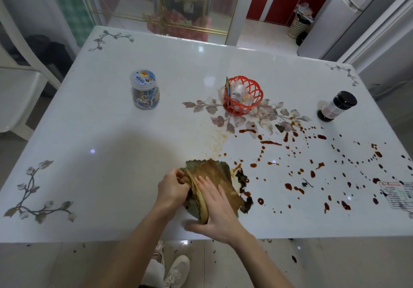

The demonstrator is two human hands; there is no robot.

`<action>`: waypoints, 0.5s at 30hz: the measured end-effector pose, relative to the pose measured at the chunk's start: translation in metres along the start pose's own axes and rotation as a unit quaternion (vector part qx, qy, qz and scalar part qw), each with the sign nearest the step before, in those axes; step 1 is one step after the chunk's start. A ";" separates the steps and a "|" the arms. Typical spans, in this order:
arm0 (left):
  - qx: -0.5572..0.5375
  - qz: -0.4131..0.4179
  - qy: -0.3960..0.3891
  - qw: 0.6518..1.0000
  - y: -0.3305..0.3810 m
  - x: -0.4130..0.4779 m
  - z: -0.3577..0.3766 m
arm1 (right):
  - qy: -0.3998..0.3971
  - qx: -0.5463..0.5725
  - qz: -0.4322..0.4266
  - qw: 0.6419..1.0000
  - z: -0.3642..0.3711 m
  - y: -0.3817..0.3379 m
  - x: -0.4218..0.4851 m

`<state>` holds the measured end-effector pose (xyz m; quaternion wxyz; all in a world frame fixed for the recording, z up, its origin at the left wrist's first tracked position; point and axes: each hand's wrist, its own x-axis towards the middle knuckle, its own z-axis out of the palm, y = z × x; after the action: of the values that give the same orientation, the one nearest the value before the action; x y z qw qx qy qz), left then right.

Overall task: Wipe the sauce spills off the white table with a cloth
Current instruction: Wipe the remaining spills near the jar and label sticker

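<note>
1. Two hands work one stained, folded cloth [218,172] at the near edge of the white table [111,131]. The left hand [172,189] curls its fingers [178,175] round the cloth's bunched left fold. The right hand [214,211] lies flat on top with fingers [206,185] straight and together, and nothing is gripped in it.
2. The hold looks purposeful: the pinch likely keeps the layers from sliding apart, while the flat palm spreads pressure so the cloth can be pushed as one pad.
3. Just beyond the right fingertips the cloth's brown, soaked face ends. A faint orange smear [218,142] lies further out from them.
4. Beside the right hand's outer edge, touching the cloth's right border, sits a clump of dark wet debris [243,182]. It would probably drag along with a rightward stroke.
5. The sauce spills [312,173] spread well to the right of both hands in drops and streaks, reaching the table's right edge. Most of the wiping appears to remain.
6. Obstacles past the fingertips:
   - A red lattice basket [242,95] stands on the printed flowers.
   - A dark-capped sauce bottle [337,105] stands far right, near the upper drops.
   - A printed card [396,195] lies among the drops at the right edge.
7. A blue-lidded jar [145,90] stands off to the left, away from any sauce.
8. Dark specks also dot the floor [268,265] below the wrists.
</note>
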<state>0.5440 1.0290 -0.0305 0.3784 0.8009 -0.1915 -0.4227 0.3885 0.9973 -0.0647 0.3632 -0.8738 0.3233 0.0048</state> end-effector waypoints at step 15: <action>-0.095 -0.008 -0.116 0.989 0.003 -0.003 -0.005 | 0.115 0.807 0.245 0.524 -0.070 -0.013 0.014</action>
<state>0.5462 1.0316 -0.0250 0.4245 0.7081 -0.1867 -0.5325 0.3913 0.9519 -0.0084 0.8575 -0.0863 0.4292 -0.2701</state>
